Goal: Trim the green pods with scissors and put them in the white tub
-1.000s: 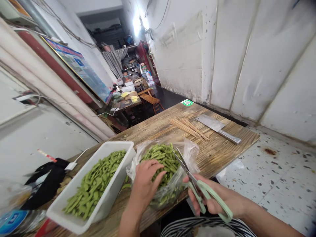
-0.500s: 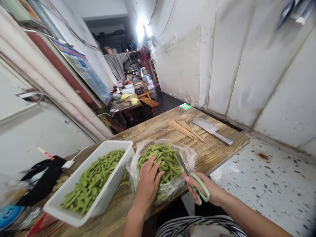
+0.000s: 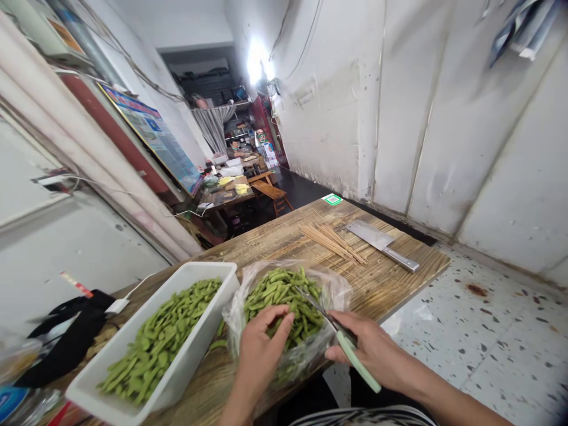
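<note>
My left hand (image 3: pixel 261 340) is over the near left side of a clear plastic bag (image 3: pixel 339 287) full of green edamame pods (image 3: pixel 277 287). Its thumb and index fingertip come close together, and what they pinch, if anything, is hidden. A pair of scissors (image 3: pixel 357 364) with pale green handles is gripped in my right hand (image 3: pixel 368 343) at the bag's right side. The blades point up and left, lying over the pods. To the left of the bag stands a long white plastic tub (image 3: pixel 190 349) partly filled with more edamame pods (image 3: pixel 164 340).
The wooden table (image 3: pixel 261 245) also carries a bundle of thin wooden skewers (image 3: pixel 335 242) and a cleaver (image 3: pixel 377 239) beyond the bag. At far left are a black bag (image 3: pixel 57 331) and a white plug (image 3: pixel 118 305) with a cable. A few pods lie between tub and bag.
My left hand's fingers have gone from spread on the pods to curled in. My right hand has turned the scissors, whose blades now reach further left over the pods.
</note>
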